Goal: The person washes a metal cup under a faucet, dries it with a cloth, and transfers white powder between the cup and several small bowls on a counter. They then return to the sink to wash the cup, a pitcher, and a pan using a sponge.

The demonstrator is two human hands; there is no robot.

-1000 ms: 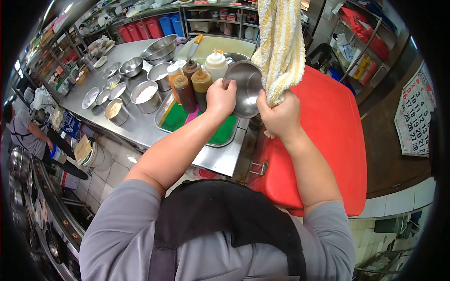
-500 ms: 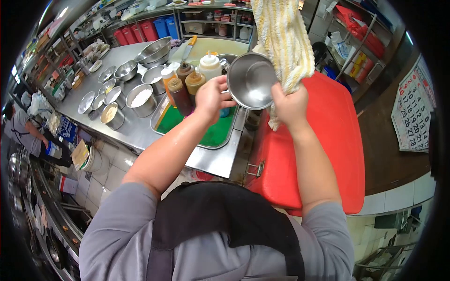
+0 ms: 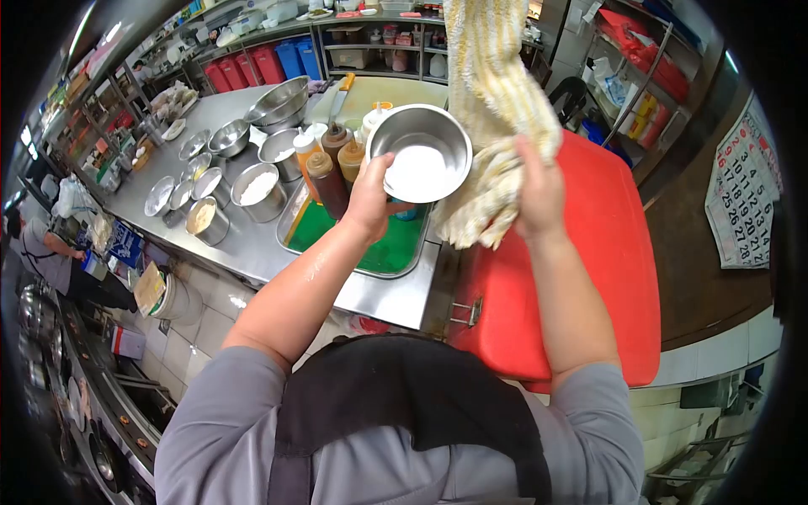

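A round steel bowl (image 3: 421,151) is held up by my left hand (image 3: 370,198), thumb on its near rim and fingers beneath; its inside faces me. Just right of it, my right hand (image 3: 539,187) grips a striped yellow and white cloth (image 3: 497,101) that hangs down from above. The cloth's bunched lower end lies close to the bowl's right side. Behind my left hand, squeeze bottles (image 3: 326,181) stand on a tray with a green mat (image 3: 385,257).
Steel bowls and pots (image 3: 254,189) stand on the metal counter (image 3: 244,240). A red lid (image 3: 581,278) is below my right arm. A knife (image 3: 342,94) lies on a cutting board. Another person (image 3: 50,252) stands far left, near a white bucket (image 3: 178,299).
The bowl has moved left in my left hand, which now grips its rim. My right hand has come off the bowl and holds the bunched cloth to its right.
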